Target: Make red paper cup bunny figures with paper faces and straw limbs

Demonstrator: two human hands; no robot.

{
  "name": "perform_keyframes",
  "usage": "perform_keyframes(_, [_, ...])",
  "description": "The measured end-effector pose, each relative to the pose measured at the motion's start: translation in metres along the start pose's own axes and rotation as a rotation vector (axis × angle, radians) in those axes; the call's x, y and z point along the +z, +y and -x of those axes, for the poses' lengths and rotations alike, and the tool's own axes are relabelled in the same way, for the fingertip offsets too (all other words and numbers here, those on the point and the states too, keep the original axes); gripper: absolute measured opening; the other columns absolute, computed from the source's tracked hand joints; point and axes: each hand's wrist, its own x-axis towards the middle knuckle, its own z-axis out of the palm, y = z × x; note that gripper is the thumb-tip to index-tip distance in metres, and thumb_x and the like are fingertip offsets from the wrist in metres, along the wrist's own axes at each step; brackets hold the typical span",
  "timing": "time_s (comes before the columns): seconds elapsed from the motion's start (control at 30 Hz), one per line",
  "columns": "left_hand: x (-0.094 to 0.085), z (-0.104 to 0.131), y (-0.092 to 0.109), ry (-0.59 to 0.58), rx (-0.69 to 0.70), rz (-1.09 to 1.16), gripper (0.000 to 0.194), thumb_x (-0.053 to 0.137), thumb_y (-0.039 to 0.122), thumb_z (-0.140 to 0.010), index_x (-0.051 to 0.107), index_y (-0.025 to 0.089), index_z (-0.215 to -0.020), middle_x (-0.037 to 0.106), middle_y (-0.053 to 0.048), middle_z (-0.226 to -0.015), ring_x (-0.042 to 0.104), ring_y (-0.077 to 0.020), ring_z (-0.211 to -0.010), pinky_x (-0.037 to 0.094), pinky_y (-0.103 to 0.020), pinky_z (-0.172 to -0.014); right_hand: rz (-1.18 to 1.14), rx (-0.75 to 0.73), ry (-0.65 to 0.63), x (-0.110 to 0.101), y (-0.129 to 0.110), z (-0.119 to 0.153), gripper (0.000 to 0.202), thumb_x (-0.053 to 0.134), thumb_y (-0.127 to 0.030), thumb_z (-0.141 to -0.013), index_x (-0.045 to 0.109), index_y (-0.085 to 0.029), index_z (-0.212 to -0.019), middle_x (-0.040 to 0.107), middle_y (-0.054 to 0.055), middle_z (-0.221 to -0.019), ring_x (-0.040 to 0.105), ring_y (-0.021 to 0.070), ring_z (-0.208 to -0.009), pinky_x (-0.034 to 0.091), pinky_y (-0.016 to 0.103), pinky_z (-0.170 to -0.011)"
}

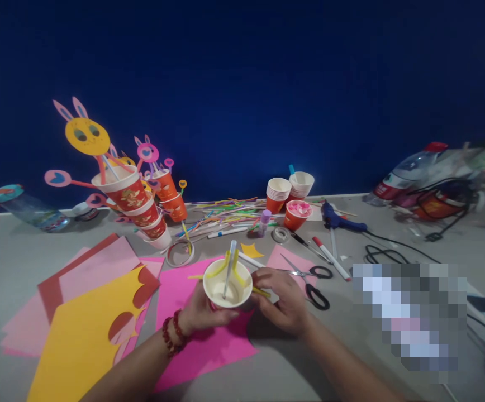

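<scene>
A paper cup (227,283) with a white inside is held over a bright pink sheet (175,346). Yellow strips and a clear stick (229,268) stand in it, and yellow ends poke out on both sides. My left hand (204,312), with red beads at the wrist, wraps round the cup's left and front. On its right side, my right hand (282,301) has its fingers bent at the cup wall, close to a yellow end (261,292). Some of its fingertips are hidden behind the cup.
Scissors (318,285) lie right of my right hand, a blue glue gun (343,222) behind them. Stacked cups with paper rabbits (127,192) stand at back left. Coloured paper (87,329) lies left. Markers, tape, cup stacks (278,192) and a bottle (405,173) are farther back.
</scene>
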Motion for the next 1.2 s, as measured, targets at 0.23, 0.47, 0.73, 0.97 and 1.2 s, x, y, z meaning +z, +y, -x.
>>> perform_keyframes(0.23, [0.009, 0.005, 0.004, 0.109, 0.011, 0.075, 0.067, 0.087, 0.049, -0.065, 0.067, 0.021, -0.123, 0.076, -0.014, -0.112, 0.071, -0.0347, -0.102, 0.058, -0.050, -0.096, -0.043, 0.026, -0.075, -0.006, -0.005, -0.002, 0.009, 0.051, -0.028, -0.100, 0.058, -0.027, -0.094, 0.072, 0.004, -0.087, 0.071, 0.0200, -0.082, 0.057, 0.030, -0.070])
perform_keyframes(0.47, [0.019, 0.007, 0.005, 0.204, -0.028, 0.194, 0.076, 0.086, 0.056, -0.062, 0.065, 0.019, -0.125, 0.076, -0.015, -0.106, 0.072, -0.0334, -0.096, 0.061, -0.047, -0.087, -0.124, 0.053, -0.138, -0.005, -0.009, -0.003, 0.011, 0.046, -0.026, -0.102, 0.054, -0.026, -0.095, 0.067, 0.005, -0.089, 0.066, 0.0188, -0.082, 0.054, 0.029, -0.070])
perform_keyframes(0.73, [0.023, 0.004, 0.003, 0.215, -0.055, 0.267, 0.080, 0.087, 0.056, -0.060, 0.063, 0.016, -0.125, 0.076, -0.013, -0.098, 0.072, -0.0290, -0.086, 0.061, -0.041, -0.079, -0.183, 0.051, -0.115, 0.000, -0.008, -0.001, 0.016, 0.040, -0.025, -0.104, 0.052, -0.025, -0.092, 0.063, 0.005, -0.084, 0.061, 0.0195, -0.079, 0.050, 0.030, -0.069])
perform_keyframes(0.97, [0.020, 0.004, 0.003, 0.204, -0.043, 0.274, 0.067, 0.087, 0.052, -0.062, 0.070, 0.015, -0.115, 0.077, -0.013, -0.101, 0.073, -0.0283, -0.088, 0.061, -0.040, -0.082, -0.270, 0.074, -0.120, 0.001, -0.004, -0.002, 0.023, 0.037, -0.030, -0.106, 0.049, -0.025, -0.086, 0.058, 0.002, -0.079, 0.057, 0.0188, -0.076, 0.046, 0.030, -0.067])
perform_keyframes(1.2, [0.014, 0.007, 0.007, 0.210, 0.025, 0.126, 0.044, 0.088, 0.026, -0.064, 0.074, 0.019, -0.105, 0.079, -0.009, -0.093, 0.074, -0.0257, -0.084, 0.062, -0.037, -0.082, -0.217, 0.118, -0.118, 0.002, -0.003, -0.001, 0.031, 0.035, -0.034, -0.107, 0.045, -0.025, -0.079, 0.054, 0.000, -0.073, 0.051, 0.0167, -0.066, 0.041, 0.029, -0.061])
